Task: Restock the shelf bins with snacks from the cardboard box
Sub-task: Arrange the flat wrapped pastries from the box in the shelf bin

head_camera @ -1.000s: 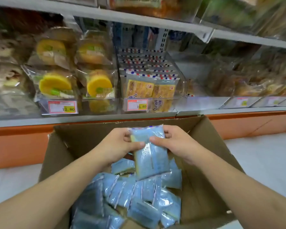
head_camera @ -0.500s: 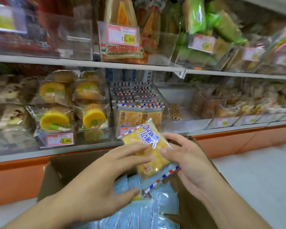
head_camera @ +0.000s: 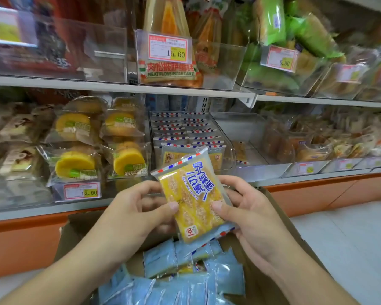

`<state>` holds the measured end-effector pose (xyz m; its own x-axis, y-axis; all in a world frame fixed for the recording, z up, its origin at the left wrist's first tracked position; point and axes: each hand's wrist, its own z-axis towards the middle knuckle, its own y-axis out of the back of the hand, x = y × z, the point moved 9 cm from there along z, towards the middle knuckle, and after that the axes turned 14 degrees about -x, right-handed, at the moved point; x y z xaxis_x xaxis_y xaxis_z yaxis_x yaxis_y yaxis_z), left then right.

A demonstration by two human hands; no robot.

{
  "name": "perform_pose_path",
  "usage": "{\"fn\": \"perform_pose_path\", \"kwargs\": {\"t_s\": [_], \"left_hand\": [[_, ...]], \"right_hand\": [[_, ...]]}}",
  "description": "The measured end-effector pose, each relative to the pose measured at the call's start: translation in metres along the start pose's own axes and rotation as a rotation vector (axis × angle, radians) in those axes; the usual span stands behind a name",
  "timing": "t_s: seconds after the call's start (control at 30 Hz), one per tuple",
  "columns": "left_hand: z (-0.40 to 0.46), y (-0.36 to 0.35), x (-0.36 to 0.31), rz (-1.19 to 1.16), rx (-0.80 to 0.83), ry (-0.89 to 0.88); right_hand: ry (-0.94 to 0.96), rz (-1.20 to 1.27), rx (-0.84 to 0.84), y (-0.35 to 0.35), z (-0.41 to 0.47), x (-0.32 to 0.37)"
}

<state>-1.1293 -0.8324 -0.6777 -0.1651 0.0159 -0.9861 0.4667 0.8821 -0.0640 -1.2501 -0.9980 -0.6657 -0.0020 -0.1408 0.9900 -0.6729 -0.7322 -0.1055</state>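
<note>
The snack pack (head_camera: 190,194) sits between two hands, up above the cardboard box (head_camera: 279,227) and in front of the shelf bin (head_camera: 224,137). The left hand (head_camera: 139,208) pinches its left edge with the thumb on the front. The right hand (head_camera: 244,208) pinches its right edge the same way. The pack is tilted. It is clear, with yellow cake inside, blue writing, and red and blue stripes on its ends. More packs (head_camera: 185,274) lie blue side up in the box.
</note>
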Motion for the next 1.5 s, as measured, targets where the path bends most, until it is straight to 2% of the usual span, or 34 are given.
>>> {"fn": "perform_pose_path", "kwargs": {"t_s": [0.1, 0.2, 0.3, 0.37, 0.5, 0.63, 0.7, 0.73, 0.77, 0.87, 0.93, 1.0, 1.07, 1.13, 1.23, 1.3, 1.4, 1.5], "left_hand": [[0.000, 0.005, -0.018, 0.170, -0.011, -0.193], [-0.008, -0.003, -0.037, 0.379, 0.104, -0.376], [-0.013, -0.009, -0.038, 0.439, 0.183, -0.386], [-0.013, -0.008, -0.037, 0.435, 0.157, -0.379], [-0.002, 0.005, -0.036, 0.332, 0.073, -0.297], [0.009, 0.012, -0.018, 0.231, 0.105, -0.120], [0.009, 0.010, -0.014, 0.215, 0.091, -0.069], [0.008, 0.009, -0.014, 0.231, 0.072, -0.062], [0.008, 0.008, -0.017, 0.269, 0.057, -0.085], [0.008, -0.002, -0.037, 0.461, 0.051, -0.307], [0.011, -0.012, -0.042, 0.514, 0.076, -0.387], [0.020, -0.016, -0.041, 0.542, 0.080, -0.445], [0.034, -0.013, -0.045, 0.615, 0.031, -0.547], [0.051, -0.005, -0.045, 0.825, -0.008, -0.627], [0.079, 0.009, -0.027, 1.174, -0.011, -0.628], [0.091, 0.014, -0.010, 1.321, 0.021, -0.638], [0.095, 0.015, 0.008, 1.428, 0.062, -0.695], [0.103, 0.022, 0.012, 1.432, 0.014, -0.789]], "right_hand": [[0.062, -0.153, -0.030, 0.008, 0.001, 0.004], [0.234, -0.328, -0.096, 0.018, 0.001, 0.021], [0.304, -0.525, 0.042, 0.005, -0.005, 0.024], [0.287, -0.558, 0.098, -0.002, -0.009, 0.022], [0.203, -0.419, -0.005, 0.010, -0.006, 0.017], [0.055, -0.203, -0.102, 0.021, -0.003, 0.008], [0.007, -0.204, -0.092, 0.019, -0.001, 0.002], [0.034, -0.280, -0.080, 0.018, 0.001, 0.001], [0.108, -0.401, -0.069, 0.017, 0.003, 0.004], [0.354, -0.708, -0.015, 0.003, 0.005, 0.026], [0.398, -0.795, 0.088, -0.015, 0.005, 0.032], [0.392, -0.786, 0.133, -0.028, 0.012, 0.033], [0.428, -0.808, 0.051, -0.027, 0.030, 0.039], [0.420, -0.753, -0.047, -0.015, 0.054, 0.045], [0.409, -0.606, -0.181, 0.011, 0.092, 0.060], [0.414, -0.484, -0.259, 0.028, 0.114, 0.069], [0.414, -0.382, -0.337, 0.046, 0.145, 0.075], [0.414, -0.304, -0.352, 0.051, 0.173, 0.069]]}}
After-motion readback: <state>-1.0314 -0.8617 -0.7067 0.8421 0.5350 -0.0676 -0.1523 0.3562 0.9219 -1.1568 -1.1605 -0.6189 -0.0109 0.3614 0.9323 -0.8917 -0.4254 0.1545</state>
